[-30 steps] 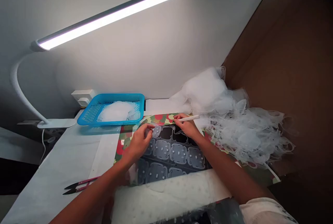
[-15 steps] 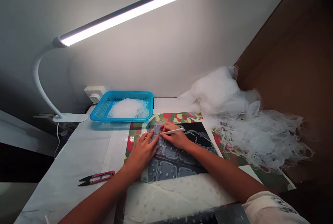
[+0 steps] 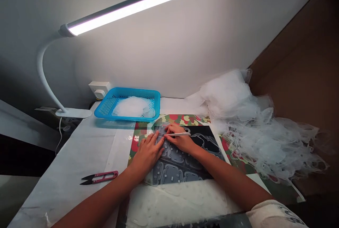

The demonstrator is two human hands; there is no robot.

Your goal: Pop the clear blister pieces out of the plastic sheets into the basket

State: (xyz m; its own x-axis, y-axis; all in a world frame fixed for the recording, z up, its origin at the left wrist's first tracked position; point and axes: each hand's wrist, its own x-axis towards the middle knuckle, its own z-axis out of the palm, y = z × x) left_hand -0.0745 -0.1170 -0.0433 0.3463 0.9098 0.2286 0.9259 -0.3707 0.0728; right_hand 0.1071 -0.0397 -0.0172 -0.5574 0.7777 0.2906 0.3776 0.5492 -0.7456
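Observation:
My right hand is closed round a slim white pen-like tool, its tip down on a translucent sheet of moulded pieces. Beside the tip, my left hand lies flat on the sheet's left edge with its fingers stretched out. Rounded outlines and small raised knobs mark the sheet, which rests over a black backing. A loose see-through outline strip lies on the bare black part, right of my right hand. The near part of the sheet is folded over into a whitish flap.
A blue basket with white, thin pieces stands at the back left. Thread snips lie left of my left forearm. Tangled clear scraps are heaped at the right. A lit lamp hangs above. Camouflage-patterned covering lies underneath.
My right hand has moved left and brought the tool's tip down beside my left hand. My left hand has flattened onto the sheet. The view has shifted left.

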